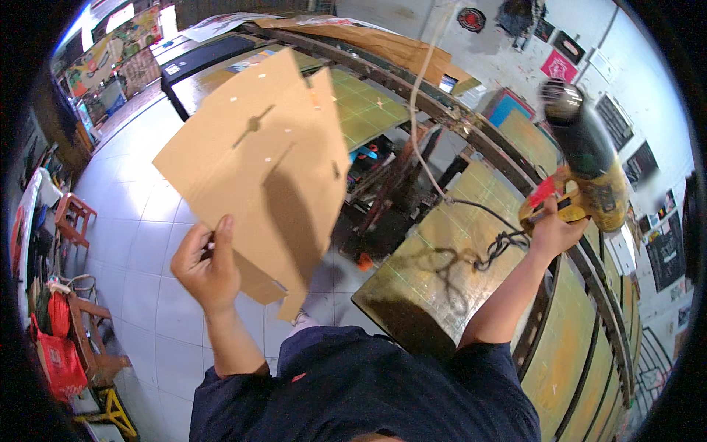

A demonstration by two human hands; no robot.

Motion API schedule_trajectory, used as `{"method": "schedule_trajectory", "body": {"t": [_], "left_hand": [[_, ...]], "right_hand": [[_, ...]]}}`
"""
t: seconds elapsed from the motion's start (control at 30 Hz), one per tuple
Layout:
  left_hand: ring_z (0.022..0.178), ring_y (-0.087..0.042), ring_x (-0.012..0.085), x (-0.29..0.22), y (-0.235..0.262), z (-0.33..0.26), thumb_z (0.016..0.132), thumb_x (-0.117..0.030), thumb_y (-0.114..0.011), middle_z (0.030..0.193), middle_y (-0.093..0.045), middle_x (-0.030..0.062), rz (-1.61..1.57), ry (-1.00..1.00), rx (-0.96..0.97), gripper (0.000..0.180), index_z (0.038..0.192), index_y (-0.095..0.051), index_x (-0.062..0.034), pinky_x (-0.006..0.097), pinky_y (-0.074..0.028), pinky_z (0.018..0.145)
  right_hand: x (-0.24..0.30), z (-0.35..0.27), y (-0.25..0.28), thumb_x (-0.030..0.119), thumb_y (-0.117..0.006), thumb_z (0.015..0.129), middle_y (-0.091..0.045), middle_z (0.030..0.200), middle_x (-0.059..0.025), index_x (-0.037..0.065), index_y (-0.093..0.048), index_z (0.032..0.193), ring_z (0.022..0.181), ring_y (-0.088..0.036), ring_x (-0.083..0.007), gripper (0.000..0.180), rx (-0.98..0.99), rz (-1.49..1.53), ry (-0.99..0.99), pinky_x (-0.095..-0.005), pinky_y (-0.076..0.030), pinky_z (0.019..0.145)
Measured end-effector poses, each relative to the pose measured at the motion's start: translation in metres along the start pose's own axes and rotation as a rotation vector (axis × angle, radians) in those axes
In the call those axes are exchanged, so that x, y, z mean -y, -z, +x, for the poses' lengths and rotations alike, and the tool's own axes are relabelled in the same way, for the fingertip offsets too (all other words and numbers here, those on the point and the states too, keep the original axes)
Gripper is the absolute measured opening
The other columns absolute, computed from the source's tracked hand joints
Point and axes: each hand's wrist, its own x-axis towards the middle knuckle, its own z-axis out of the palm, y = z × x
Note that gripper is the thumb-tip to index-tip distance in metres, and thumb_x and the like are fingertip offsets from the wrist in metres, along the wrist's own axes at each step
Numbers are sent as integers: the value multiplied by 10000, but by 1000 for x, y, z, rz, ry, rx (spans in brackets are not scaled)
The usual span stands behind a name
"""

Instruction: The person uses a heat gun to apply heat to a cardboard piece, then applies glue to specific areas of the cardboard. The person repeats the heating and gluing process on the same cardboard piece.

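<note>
My left hand (210, 265) pinches the lower left edge of a large brown cardboard sheet (243, 155), thumb on top. The sheet is held up at a tilt, has folded flaps along its right side, and carries small pale marks and dark shadows. Out to the right, my right hand (556, 230) is wrapped round the handle of a yellow and black heat gun (595, 166). Its metal nozzle points away from me and is slightly blurred. From the handle, a black power cord (492, 254) hangs in a tangle over a greenish board, then runs up to a pale cable.
Framed greenish boards (423, 265) line a long dark metal rack (508, 151) that curves along the right. White tiled floor (140, 258) lies to the left, with a red stool (75, 219), a wooden chair (92, 335) and a red bag (59, 361) at its edge.
</note>
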Motion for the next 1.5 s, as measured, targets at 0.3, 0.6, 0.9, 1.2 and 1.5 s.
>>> {"method": "schedule_trajectory", "body": {"t": [0.3,0.6,0.9,1.2,1.5], "left_hand": [[510,-416,15,-32,-7,6,737,-13,-656,584,-540,1,1,-124,48,73,714,-606,36,161,-302,437],[480,-475,75,-53,7,0,709,-3,-666,608,-583,73,172,-252,4,55,746,-631,18,184,-343,432],[465,-445,131,-68,-1,-4,668,-2,-678,557,-566,47,338,-398,-26,65,710,-632,-17,231,-332,457],[427,-436,137,-72,-10,-9,666,5,-675,506,-536,49,308,-413,-51,63,673,-618,-20,235,-313,463],[409,-429,143,-72,-17,-12,658,4,-679,491,-521,60,295,-437,-82,72,672,-615,-25,238,-305,463]], "right_hand": [[60,-75,-46,74,-693,616,-605,886,-135,-9,-497,1003,792,-598,-215,441,232,124,219,-314,-459,720],[56,-95,-56,61,-690,590,-603,873,-133,36,-496,1032,773,-607,-289,483,276,127,279,-354,-467,690],[63,-104,-53,101,-673,597,-588,862,-174,55,-494,1057,788,-585,-366,496,323,28,278,-398,-467,667],[66,-103,-56,86,-666,603,-591,865,-172,61,-492,1041,784,-578,-372,472,271,4,278,-408,-457,651],[64,-102,-57,99,-671,598,-582,842,-176,55,-489,1042,769,-564,-391,481,253,-26,317,-427,-447,642]]}}
